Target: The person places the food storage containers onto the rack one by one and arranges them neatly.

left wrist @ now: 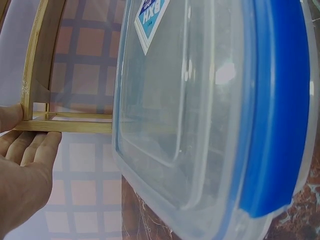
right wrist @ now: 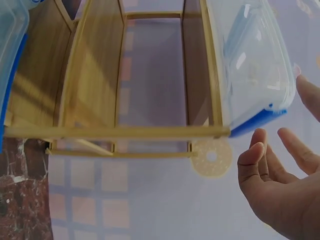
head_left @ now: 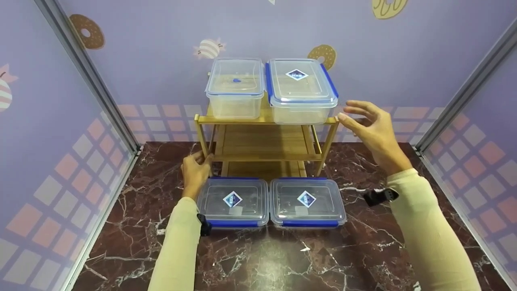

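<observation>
A wooden shelf rack (head_left: pixel 264 157) with several tiers stands against the back wall. My left hand (head_left: pixel 195 169) holds its front left leg low down, the thumb on one side and the fingers on the other, as the left wrist view shows (left wrist: pixel 30 175). On the top tier sit two clear lidded containers: one with a small blue knob (head_left: pixel 235 83) at left, one with blue side clips (head_left: pixel 303 85) at right. Beside the right container's front corner, my right hand (head_left: pixel 373 127) hovers with fingers apart and loosely bent, holding nothing.
Two flat clear boxes with blue clips, a left one (head_left: pixel 218 192) and a right one (head_left: pixel 323 192), lie side by side on the dark marbled surface (head_left: pixel 266 258) before the rack. Lilac walls (head_left: pixel 161 52) close in the back and both sides.
</observation>
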Demonstrator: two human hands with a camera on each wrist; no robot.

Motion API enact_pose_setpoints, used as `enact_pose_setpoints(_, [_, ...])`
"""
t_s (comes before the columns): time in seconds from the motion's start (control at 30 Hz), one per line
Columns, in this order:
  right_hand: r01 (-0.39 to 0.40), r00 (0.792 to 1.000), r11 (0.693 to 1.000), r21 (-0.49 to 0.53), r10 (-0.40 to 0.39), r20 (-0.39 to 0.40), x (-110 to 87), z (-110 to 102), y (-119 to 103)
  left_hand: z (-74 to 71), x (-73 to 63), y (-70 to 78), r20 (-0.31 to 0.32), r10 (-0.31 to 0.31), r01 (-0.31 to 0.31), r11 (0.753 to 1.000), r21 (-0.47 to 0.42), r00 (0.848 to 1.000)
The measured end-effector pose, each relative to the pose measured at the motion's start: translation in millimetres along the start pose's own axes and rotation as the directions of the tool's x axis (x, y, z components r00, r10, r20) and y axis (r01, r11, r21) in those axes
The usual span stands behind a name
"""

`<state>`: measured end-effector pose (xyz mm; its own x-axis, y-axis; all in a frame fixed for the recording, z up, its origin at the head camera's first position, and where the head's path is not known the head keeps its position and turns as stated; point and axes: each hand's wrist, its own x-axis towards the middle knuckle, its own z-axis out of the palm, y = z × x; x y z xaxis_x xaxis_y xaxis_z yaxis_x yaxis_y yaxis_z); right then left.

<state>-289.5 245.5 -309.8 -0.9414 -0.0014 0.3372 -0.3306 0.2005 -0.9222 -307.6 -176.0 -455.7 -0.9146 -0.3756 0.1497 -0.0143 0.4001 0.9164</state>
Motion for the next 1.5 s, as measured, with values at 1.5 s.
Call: enact_pose_setpoints(1.5, [-0.251,0.943,0.915,-0.315,0.305,0.134,-40.8,10,186,-0.1,-1.4,1.0,0.016,0.020,-0.019,0.998,-0.055,1.000])
